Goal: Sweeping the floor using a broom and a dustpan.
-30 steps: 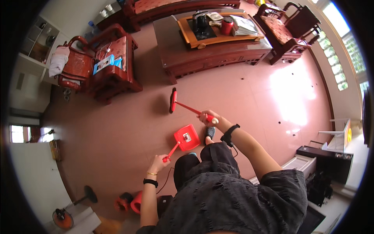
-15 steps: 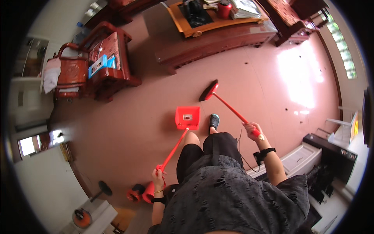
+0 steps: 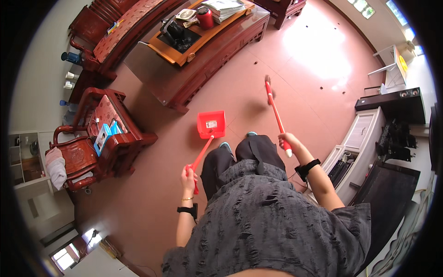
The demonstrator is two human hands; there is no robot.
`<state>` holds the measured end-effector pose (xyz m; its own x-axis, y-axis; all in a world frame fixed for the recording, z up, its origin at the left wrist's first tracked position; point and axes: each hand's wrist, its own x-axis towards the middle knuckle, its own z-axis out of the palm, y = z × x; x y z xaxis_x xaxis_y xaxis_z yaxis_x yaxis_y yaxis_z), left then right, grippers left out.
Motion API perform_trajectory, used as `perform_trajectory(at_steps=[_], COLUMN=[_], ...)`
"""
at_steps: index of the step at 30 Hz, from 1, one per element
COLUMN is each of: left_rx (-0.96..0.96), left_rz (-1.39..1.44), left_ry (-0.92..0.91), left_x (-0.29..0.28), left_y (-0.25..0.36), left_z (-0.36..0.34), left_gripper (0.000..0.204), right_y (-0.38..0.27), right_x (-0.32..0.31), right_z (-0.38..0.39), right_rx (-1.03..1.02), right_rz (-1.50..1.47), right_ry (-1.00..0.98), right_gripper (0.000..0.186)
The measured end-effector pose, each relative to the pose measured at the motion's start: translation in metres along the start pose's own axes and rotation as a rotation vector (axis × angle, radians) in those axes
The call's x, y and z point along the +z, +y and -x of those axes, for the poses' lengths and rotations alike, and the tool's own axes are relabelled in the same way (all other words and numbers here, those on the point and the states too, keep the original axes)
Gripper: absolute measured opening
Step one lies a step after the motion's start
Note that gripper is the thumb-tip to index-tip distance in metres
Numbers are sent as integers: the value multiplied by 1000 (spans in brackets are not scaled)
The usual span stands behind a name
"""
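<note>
My left hand (image 3: 189,174) is closed around the long handle of a red dustpan (image 3: 217,116). The pan, with a pale label inside it, is in front of my left foot; a little dark matter shows near its handle end. In my right hand (image 3: 290,140) is the red handle of a broom (image 3: 278,116), gripped near its pale end cap. The broom's head (image 3: 268,83) is farther forward, right of the pan, seen narrow and slightly blurred. Small dark bits (image 3: 321,87) are scattered on the pinkish tiled floor (image 3: 240,99) to the right.
A dark red wooden table (image 3: 159,85) with a tea tray stands ahead to the left. Beside it are a carved wooden armchair (image 3: 74,157) and a long bench (image 3: 122,34). On my right are a white cabinet (image 3: 360,134), a black speaker (image 3: 392,99) and a small white table (image 3: 392,69).
My view has turned right, so the furniture shifts left. The broom's head has swung from beside the pan to farther forward and right. The dustpan has stayed near my feet.
</note>
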<state>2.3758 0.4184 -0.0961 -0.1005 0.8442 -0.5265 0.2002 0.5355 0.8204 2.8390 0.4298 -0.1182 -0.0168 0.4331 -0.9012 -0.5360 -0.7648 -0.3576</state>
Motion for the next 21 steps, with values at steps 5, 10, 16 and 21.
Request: perform_trajectory(at_steps=[5,10,16,21], left_rx=[51,-189,-286,-312], left_rz=[-70,135,164,176], left_ry=[-56,-259,-407,-336], left_x=[-13,-19,-23,1], left_y=[-1,2,23,39], left_z=[-47,-73,-90,-92], left_gripper=[30,41,46,34], right_y=[-19,-7,-27,-49], right_x=[25,63,117,150], right_z=[26,16,-67,-122], right_rx=[199,364,522,544], right_rz=[-618,-890,-856,-937], right_ry=[-380,-661,-760,-756], right_gripper=[12,17,24,28])
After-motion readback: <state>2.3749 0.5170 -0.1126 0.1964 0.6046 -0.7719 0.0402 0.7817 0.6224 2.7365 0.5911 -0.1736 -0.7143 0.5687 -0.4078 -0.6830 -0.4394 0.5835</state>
